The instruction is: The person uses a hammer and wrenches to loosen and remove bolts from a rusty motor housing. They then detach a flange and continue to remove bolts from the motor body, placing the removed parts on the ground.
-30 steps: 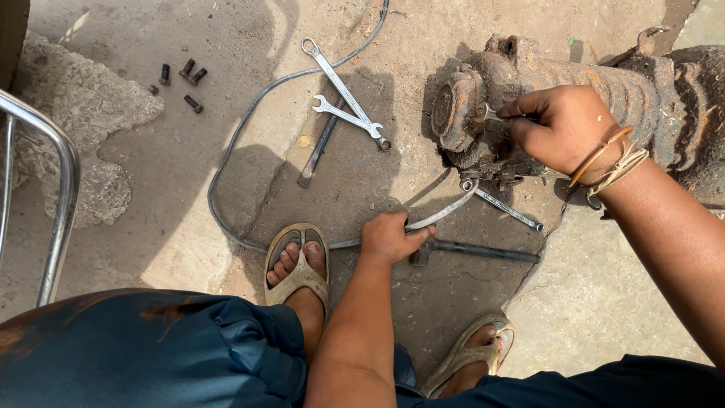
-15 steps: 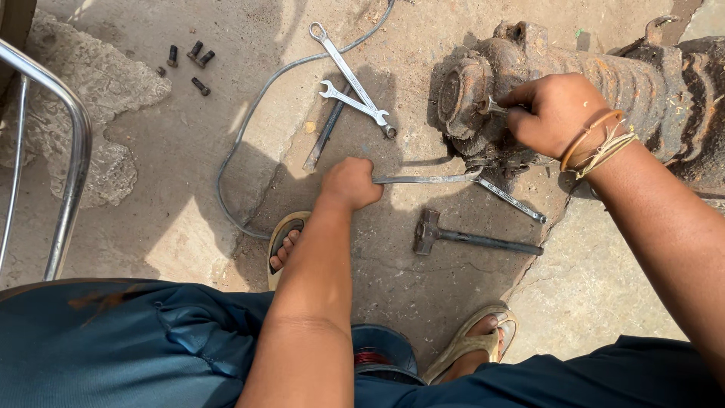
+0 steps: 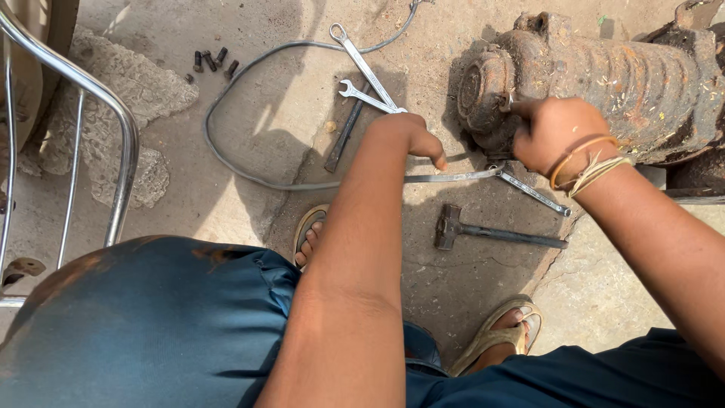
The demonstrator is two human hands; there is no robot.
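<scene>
1. No box, tray or bin is seen; the tools are laid loose on the concrete ground, and four small dark bolts are scattered on it at the upper left.
2. A long flat wrench is held at one end by the left hand, whose fingers are closed over it.
3. The wrench's far end is found just below the right hand, which is clamped on the end of a rusty ribbed metal housing.
4. The wrench's long axis is laid almost level across the view, from the left hand toward the housing on the right; whether its head is seated on a fitting cannot be told.
5. A hammer is seen on the ground below the wrench, its head to the left.
6. Two crossed spanners are seen above the left hand, beside a looped grey cable.
</scene>
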